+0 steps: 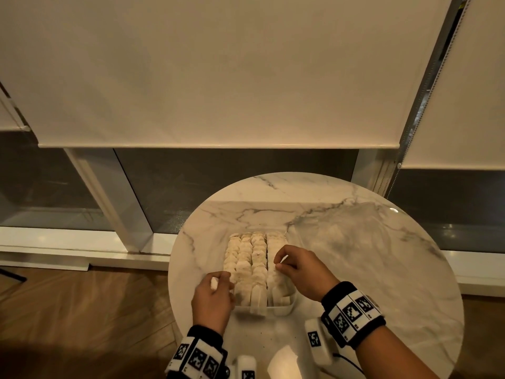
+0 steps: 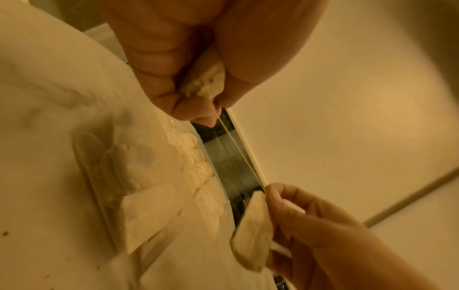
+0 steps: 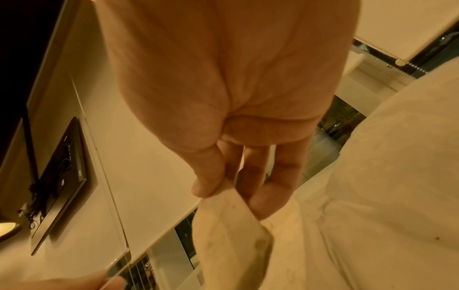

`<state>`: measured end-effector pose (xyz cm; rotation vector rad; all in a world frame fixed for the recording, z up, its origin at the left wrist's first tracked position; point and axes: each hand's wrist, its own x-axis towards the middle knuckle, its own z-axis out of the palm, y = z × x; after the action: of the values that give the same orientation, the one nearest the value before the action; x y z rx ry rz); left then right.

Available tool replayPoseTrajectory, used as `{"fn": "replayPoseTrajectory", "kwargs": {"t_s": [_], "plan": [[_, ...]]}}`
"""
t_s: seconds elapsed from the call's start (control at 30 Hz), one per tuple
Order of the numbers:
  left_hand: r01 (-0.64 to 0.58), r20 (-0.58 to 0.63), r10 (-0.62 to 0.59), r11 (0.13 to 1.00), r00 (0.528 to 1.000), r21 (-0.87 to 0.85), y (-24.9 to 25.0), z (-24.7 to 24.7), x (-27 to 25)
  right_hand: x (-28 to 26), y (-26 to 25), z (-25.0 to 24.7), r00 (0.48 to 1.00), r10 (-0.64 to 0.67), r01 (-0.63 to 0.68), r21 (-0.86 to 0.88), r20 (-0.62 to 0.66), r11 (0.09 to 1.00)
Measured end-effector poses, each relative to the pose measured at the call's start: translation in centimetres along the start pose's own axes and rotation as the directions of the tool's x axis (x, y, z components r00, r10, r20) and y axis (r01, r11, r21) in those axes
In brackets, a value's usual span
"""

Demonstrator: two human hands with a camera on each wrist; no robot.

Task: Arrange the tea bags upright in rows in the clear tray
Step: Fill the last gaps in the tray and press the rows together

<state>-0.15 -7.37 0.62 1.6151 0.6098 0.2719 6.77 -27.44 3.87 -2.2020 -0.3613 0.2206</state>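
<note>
Pale paper hangs from your right hand [image 2: 308, 219]: you pinch a tea bag [image 2: 250, 233] by its top edge between thumb and fingers, so its long axis runs downward from your fingertips, roughly upright. Your left hand [image 2: 188, 64] is curled round a small crumpled bit of paper, probably the tag [image 2: 206, 82], and a thin string [image 2: 238, 153] runs taut from that pinch across to the bag in your right hand. So both hands are closed, each on one end of the same bag.

The clear tray [image 1: 284, 307] sits between your hands on the marble table [image 1: 369, 242], your left hand at its near left corner and your right over its rightmost row. The tea bags in the tray [image 1: 248, 258] already stand in four rows running away from you, and they look tightly packed.

What the next move seems to turn on is that the held bag hangs over the right-hand row, nearer your right hand, with the string stretched leftward across the other rows. Its flat face should turn parallel to its neighbours before it goes down. I cannot tell where in that row a gap remains. Slackening the string from the left would likely keep it from dragging standing bags over.
</note>
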Motion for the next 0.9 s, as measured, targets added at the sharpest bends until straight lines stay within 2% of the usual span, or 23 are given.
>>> {"fn": "replayPoseTrajectory", "kwargs": {"t_s": [0.13, 0.27, 0.33, 0.4, 0.5, 0.57, 0.63, 0.73, 0.8, 0.9], "plan": [[0.018, -0.125, -0.031, 0.995, 0.992, -0.102, 0.3, -1.9, 1.6, 0.2, -0.1, -0.4, 0.997, 0.019, -0.021, 0.030, 0.070, 0.999], [0.009, -0.263, -0.065, 0.978, 0.963, -0.210, 0.3, -4.4, 3.5, 0.5, 0.0, -0.5, 0.997, 0.023, -0.025, 0.028, 0.075, 0.999], [-0.016, -0.299, -0.060, 0.969, 0.952, -0.248, 0.6, -5.5, 4.0, 0.7, 0.1, -0.3, 0.997, 0.025, -0.026, 0.016, 0.073, 1.000], [-0.048, -0.291, -0.018, 0.975, 0.957, -0.216, 0.9, -5.9, 3.9, 0.9, 0.1, 0.1, 0.995, 0.029, -0.027, -0.019, 0.097, 0.999], [-0.103, -0.160, 0.099, 0.994, 0.982, -0.021, 1.0, -5.2, 3.1, 1.2, -0.1, 1.0, 0.978, 0.059, -0.029, -0.149, 0.200, 0.988], [-0.133, 0.019, 0.132, 0.982, 0.991, 0.137, 0.8, -3.9, 1.9, 1.6, -0.4, 1.5, 0.956, 0.094, -0.036, -0.208, 0.277, 0.977], [-0.180, 0.215, 0.124, 0.948, 0.969, 0.263, 0.6, -2.2, 0.4, 1.9, -0.6, 2.1, 0.932, 0.136, -0.047, -0.260, 0.337, 0.964], [-0.347, 0.425, 0.127, 0.797, 0.896, 0.494, -0.5, 0.3, -1.2, 2.6, -0.7, 2.8, 0.900, 0.183, -0.040, -0.343, 0.395, 0.939], [-0.382, 0.470, 0.075, 0.701, 0.879, 0.602, -0.9, 1.3, -1.9, 3.0, -0.7, 3.3, 0.885, 0.205, -0.027, -0.395, 0.417, 0.918], [-0.412, 0.484, 0.052, 0.608, 0.874, 0.679, -0.6, 1.8, -2.3, 3.3, -0.8, 3.7, 0.896, 0.218, -0.022, -0.451, 0.387, 0.892]]}}
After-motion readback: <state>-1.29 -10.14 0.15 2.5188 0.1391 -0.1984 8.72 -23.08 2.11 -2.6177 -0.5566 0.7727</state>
